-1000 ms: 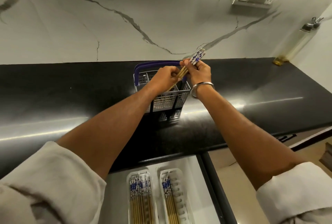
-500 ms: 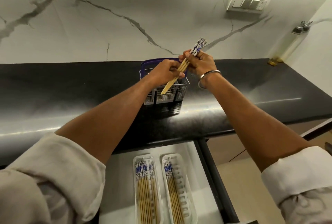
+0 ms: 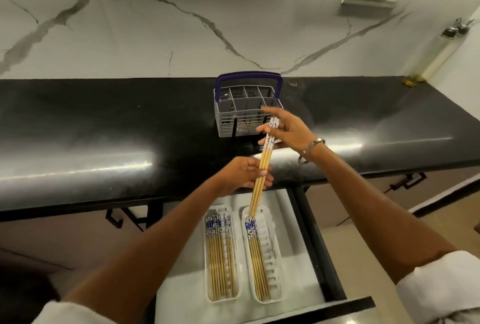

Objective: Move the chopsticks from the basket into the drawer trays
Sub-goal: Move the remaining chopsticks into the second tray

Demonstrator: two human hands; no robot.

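Both hands (image 3: 262, 152) hold chopsticks (image 3: 261, 175) above the right tray (image 3: 275, 258)

Both hands have drawn back from the basket (image 3: 246, 113) toward the counter's (image 3: 104, 142) front edge. The held chopsticks (image 3: 261, 170), lifted clear of the basket, now slant down over the right drawer tray (image 3: 275, 258), left hand (image 3: 244, 175) lower, right hand (image 3: 285, 131) higher.
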